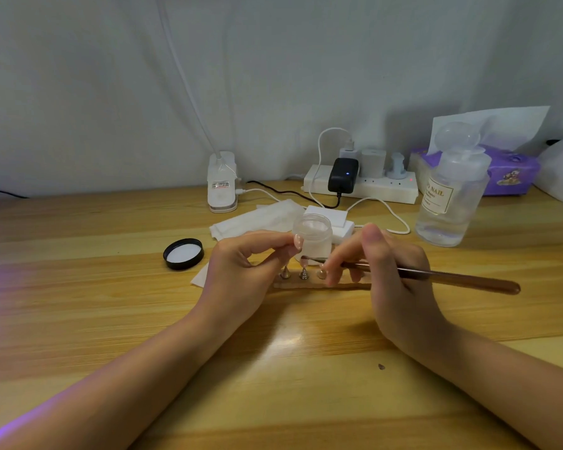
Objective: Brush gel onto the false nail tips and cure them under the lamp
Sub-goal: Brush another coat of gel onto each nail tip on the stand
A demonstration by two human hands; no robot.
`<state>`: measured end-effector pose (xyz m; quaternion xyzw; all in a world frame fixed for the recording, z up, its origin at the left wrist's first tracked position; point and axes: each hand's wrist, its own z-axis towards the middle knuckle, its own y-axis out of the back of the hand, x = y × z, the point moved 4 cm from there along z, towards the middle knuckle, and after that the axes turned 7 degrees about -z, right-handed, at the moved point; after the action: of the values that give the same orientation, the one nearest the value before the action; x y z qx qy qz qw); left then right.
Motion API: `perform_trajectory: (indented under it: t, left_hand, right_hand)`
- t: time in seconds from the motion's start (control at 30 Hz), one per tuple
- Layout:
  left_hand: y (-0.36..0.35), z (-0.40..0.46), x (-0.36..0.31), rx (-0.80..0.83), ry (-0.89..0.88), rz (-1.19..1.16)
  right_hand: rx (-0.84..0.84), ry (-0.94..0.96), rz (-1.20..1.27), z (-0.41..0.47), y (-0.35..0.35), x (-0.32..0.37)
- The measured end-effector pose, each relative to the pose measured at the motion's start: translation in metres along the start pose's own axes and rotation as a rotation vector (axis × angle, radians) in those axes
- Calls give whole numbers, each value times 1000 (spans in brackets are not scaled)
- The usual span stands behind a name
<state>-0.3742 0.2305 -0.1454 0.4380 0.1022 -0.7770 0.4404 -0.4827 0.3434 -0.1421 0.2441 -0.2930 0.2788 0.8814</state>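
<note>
While three small metal stands (303,273) are counted on one holder strip (322,285) on the table (111,287), one brush (436,274) is gripped by the right hand (394,271), its tip over the middle stand's nail tip (304,262). The left hand (251,264) is curled beside an open gel jar (312,237); what it pinches cannot be told. One black lid (183,254) lies apart.

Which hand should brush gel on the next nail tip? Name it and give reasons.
Right. The right hand already grips the brush, whose bristle end lies just above the tips on the stand. The left hand pinches a nail tip beside the open jar.
</note>
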Motion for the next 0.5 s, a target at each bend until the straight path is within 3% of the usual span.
perform_trajectory:
  t: [0.23, 0.5]
  left_hand:
    - [0, 0, 0, 5, 11, 6]
    - [1, 0, -2, 13, 22, 8]
  right_hand:
    - [70, -37, -64, 3, -4, 0]
    - [28, 29, -35, 4, 1, 9]
